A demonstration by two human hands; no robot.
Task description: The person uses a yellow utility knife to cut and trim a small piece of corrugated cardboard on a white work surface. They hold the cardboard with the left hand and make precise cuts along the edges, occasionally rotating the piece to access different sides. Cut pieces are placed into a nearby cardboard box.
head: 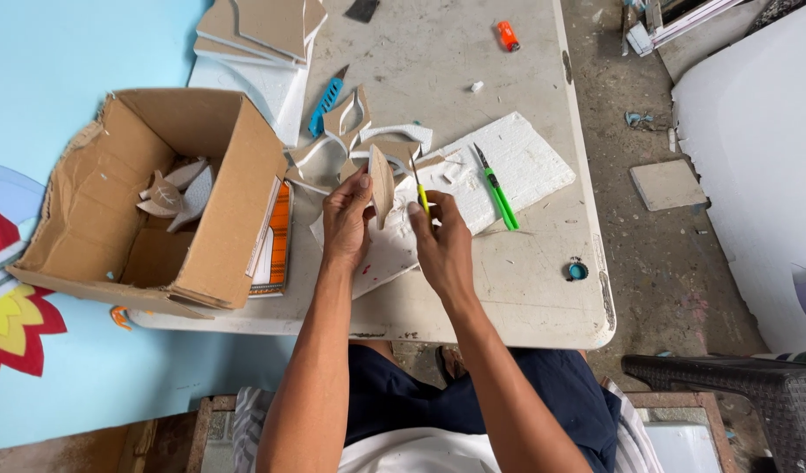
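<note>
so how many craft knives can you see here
3. A blue knife lies on the table by the foam sheets, a green knife lies on the white foam slab, and a yellow knife is in the right hand. Scraps may hide more.

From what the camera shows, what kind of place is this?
Probably a craft workshop: a worn table with foam sheets, cutters and cut shapes, a carton holding finished pieces, and a rough concrete floor.
</note>
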